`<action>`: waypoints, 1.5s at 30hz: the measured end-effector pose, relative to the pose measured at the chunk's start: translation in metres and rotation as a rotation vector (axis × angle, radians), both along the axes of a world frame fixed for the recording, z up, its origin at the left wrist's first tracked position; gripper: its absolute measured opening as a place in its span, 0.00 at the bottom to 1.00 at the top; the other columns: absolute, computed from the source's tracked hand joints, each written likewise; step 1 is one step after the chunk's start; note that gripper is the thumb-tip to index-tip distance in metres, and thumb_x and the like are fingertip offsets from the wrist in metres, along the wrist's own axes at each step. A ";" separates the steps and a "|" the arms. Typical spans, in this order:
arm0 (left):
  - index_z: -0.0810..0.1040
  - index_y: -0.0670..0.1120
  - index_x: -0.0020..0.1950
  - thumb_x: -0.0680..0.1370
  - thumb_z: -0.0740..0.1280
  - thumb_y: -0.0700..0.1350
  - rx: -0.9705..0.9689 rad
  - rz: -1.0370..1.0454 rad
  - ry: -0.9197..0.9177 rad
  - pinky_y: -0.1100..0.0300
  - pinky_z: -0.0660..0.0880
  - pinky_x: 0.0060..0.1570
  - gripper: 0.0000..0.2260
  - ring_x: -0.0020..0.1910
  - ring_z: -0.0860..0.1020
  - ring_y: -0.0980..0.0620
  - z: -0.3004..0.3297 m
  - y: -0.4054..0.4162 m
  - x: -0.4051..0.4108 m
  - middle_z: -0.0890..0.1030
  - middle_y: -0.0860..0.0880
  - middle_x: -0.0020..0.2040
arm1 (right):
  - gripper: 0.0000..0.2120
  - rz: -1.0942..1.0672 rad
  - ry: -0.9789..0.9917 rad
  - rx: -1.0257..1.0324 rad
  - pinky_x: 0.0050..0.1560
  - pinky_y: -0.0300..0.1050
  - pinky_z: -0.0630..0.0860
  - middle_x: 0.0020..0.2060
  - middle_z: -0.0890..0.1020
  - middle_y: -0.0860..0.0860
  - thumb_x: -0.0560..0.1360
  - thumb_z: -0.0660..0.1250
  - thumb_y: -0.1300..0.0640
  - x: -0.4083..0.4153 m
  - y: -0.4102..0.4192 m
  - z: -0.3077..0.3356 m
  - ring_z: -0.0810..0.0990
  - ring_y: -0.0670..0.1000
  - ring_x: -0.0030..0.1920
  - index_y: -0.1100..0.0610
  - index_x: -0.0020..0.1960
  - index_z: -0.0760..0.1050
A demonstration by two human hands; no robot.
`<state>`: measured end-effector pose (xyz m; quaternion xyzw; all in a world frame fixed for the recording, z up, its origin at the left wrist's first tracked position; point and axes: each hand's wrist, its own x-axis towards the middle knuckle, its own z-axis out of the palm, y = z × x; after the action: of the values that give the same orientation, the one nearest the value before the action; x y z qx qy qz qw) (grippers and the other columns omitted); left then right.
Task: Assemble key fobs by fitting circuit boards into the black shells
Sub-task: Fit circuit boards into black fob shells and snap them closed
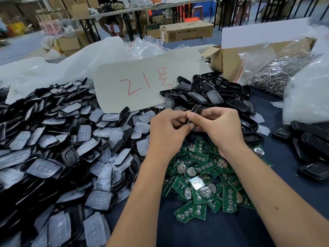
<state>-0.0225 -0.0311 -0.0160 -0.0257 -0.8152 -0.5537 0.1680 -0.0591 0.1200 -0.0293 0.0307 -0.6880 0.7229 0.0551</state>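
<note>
My left hand [169,129] and my right hand [219,127] meet above the table and both grip one black key fob shell [196,110]. Their fingers curl round it and hide most of it, so I cannot tell whether a board sits inside. Below my wrists lies a heap of green circuit boards [201,186] with round silver battery clips. A pile of black shells [213,95] lies just behind my hands. A large pile of black shell halves with clear button pads [53,157] covers the left of the table.
A grey card with red writing [138,82] leans behind the piles. At the back right are an open cardboard box [229,61] and a bag of metal rings [277,73]. More black parts [309,148] lie at the right edge. Clear plastic bags surround the table.
</note>
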 end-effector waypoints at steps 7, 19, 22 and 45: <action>0.86 0.55 0.49 0.75 0.76 0.33 0.195 -0.042 -0.081 0.54 0.85 0.47 0.16 0.41 0.87 0.47 -0.002 -0.007 -0.003 0.87 0.52 0.39 | 0.17 0.152 0.063 0.121 0.32 0.46 0.78 0.43 0.86 0.49 0.75 0.74 0.41 -0.005 0.009 0.007 0.84 0.50 0.37 0.49 0.58 0.84; 0.88 0.51 0.54 0.76 0.75 0.35 0.178 -0.140 -0.090 0.45 0.85 0.51 0.12 0.45 0.87 0.46 -0.002 -0.011 -0.003 0.87 0.48 0.43 | 0.08 0.260 0.169 0.047 0.33 0.40 0.77 0.39 0.86 0.53 0.81 0.70 0.62 -0.007 0.014 0.005 0.77 0.50 0.32 0.52 0.54 0.86; 0.88 0.49 0.54 0.74 0.78 0.37 0.194 -0.082 -0.090 0.45 0.85 0.50 0.11 0.43 0.87 0.46 -0.003 -0.011 -0.003 0.87 0.47 0.44 | 0.07 0.255 0.152 0.019 0.34 0.40 0.77 0.41 0.86 0.55 0.82 0.70 0.62 -0.007 0.013 0.004 0.77 0.52 0.32 0.54 0.54 0.85; 0.87 0.52 0.43 0.71 0.81 0.36 0.189 0.012 -0.024 0.49 0.85 0.49 0.10 0.41 0.86 0.47 0.002 -0.014 -0.003 0.87 0.49 0.39 | 0.11 0.360 0.035 -0.198 0.45 0.44 0.80 0.49 0.83 0.62 0.81 0.65 0.71 -0.002 0.014 0.009 0.79 0.54 0.43 0.62 0.57 0.82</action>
<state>-0.0254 -0.0453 -0.0140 0.0017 -0.7613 -0.6275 0.1631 -0.0606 0.1338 -0.0205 0.1603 -0.5960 0.7845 -0.0603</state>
